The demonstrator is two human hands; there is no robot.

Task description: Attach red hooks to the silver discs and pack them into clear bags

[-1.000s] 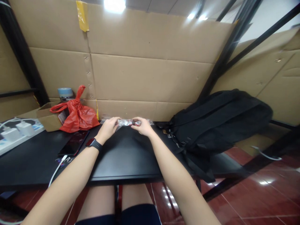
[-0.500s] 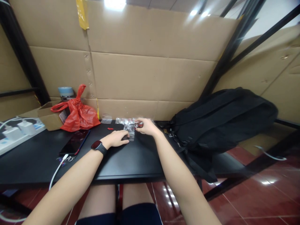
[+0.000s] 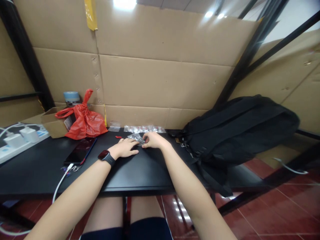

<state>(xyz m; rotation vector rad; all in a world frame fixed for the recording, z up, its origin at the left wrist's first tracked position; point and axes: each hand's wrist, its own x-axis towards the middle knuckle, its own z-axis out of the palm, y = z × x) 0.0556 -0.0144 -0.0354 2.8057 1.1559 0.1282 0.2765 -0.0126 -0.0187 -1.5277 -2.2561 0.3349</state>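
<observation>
A black table [image 3: 145, 173] backed by cardboard [image 3: 155, 80] leaves open room toward its front edge as a person's flat, loose left hand [image 3: 125, 148] touches a crumpled clear bag [image 3: 135, 137] near the back, the right hand [image 3: 154, 140] pinching a small red item [image 3: 146, 141] beside it, left of a backpack [image 3: 240, 126].

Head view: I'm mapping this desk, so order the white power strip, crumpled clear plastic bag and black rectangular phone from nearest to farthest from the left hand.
1. Crumpled clear plastic bag: just beyond the left hand.
2. Black rectangular phone: to its left.
3. White power strip: far left.
</observation>
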